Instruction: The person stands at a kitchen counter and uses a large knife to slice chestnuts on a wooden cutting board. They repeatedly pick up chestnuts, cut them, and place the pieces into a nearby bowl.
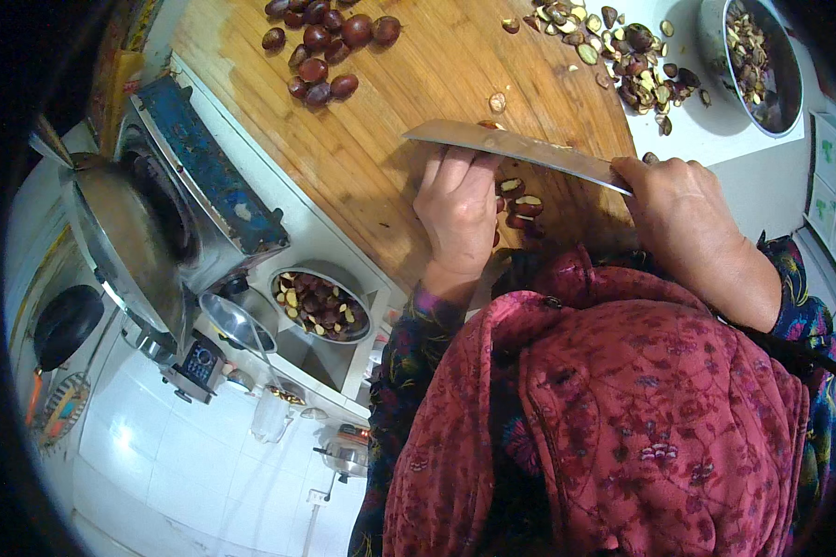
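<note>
My right hand (676,202) grips the handle end of a broad cleaver (515,150), whose blade reaches left across the wooden cutting board (376,153). My left hand (460,202) is at the blade's far part, its fingertips partly hidden behind it, so I cannot tell whether it holds a chestnut. Several cut chestnuts (527,205) lie on the board between my hands. One cut piece (497,103) lies just beyond the blade. A group of whole brown chestnuts (313,69) sits at the board's upper left.
Chestnut scraps (644,83) are heaped right of the board, beside a metal pot (710,63) with more scraps inside. Left of the board are a blue-edged gas stove (209,167), a large wok (125,237) and a metal bowl of chestnuts (320,306).
</note>
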Demonstrator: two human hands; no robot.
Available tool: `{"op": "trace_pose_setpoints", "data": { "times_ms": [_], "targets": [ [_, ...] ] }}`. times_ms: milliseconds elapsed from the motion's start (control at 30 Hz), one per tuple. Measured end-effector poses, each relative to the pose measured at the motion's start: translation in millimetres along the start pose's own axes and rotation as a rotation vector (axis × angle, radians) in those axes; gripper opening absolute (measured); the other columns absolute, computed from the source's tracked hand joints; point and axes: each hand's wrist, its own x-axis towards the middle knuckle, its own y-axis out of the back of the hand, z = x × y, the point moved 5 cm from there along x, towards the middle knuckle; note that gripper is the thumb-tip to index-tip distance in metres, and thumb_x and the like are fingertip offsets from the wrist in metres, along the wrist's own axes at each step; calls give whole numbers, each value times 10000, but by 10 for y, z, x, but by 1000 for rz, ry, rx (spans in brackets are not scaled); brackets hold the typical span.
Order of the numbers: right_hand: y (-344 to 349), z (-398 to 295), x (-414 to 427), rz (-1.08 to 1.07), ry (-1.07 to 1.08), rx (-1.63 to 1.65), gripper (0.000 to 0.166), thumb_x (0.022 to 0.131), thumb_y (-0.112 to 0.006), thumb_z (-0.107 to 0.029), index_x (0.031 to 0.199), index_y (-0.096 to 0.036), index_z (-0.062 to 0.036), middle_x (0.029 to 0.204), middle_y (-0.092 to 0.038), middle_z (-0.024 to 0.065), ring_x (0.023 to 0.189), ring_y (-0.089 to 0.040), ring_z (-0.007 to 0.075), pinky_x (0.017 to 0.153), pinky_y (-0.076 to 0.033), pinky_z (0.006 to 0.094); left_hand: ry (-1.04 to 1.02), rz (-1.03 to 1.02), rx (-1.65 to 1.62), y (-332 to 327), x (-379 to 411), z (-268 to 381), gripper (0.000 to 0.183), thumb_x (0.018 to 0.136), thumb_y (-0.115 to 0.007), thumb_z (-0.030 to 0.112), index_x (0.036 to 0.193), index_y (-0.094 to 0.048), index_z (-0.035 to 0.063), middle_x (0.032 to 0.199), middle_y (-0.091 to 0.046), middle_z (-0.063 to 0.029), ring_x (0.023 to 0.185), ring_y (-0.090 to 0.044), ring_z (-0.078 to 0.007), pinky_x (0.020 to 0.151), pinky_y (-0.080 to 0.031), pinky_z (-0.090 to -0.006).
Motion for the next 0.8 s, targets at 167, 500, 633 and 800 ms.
{"op": "trace_pose_setpoints", "data": {
  "times_ms": [167,500,633,800],
  "targets": [
    [-267,-120,326,-35,18,0,81,784,-620,-54,827,-679,-18,746,-673,226,733,-679,417,654,-553,477,-4,19,-51,20,28,26,166,744,-688,-45,890,-705,31,962,-664,-117,888,-617,-337,783,-507,-410],
    [-302,72,157,162,72,115,238,754,-639,-64,980,-573,-37,708,-659,193,677,-675,392,583,-530,479,-8,72,9,-11,-23,12,198,736,-681,-22,917,-714,48,978,-657,-80,940,-627,-330,824,-528,-402],
    [-290,72,-106,149,96,81,288,741,-661,-69,1005,-558,-21,710,-658,183,670,-679,377,584,-539,467,2,118,60,-64,-121,8,201,745,-719,18,942,-725,61,991,-667,-118,928,-631,-353,815,-518,-429],
    [-263,101,-147,110,64,39,293,765,-660,-79,1033,-556,-26,706,-658,186,680,-678,378,592,-541,463,15,171,47,-52,-90,64,215,757,-721,16,964,-731,72,985,-670,-131,916,-635,-359,813,-516,-433]
  ]
}}
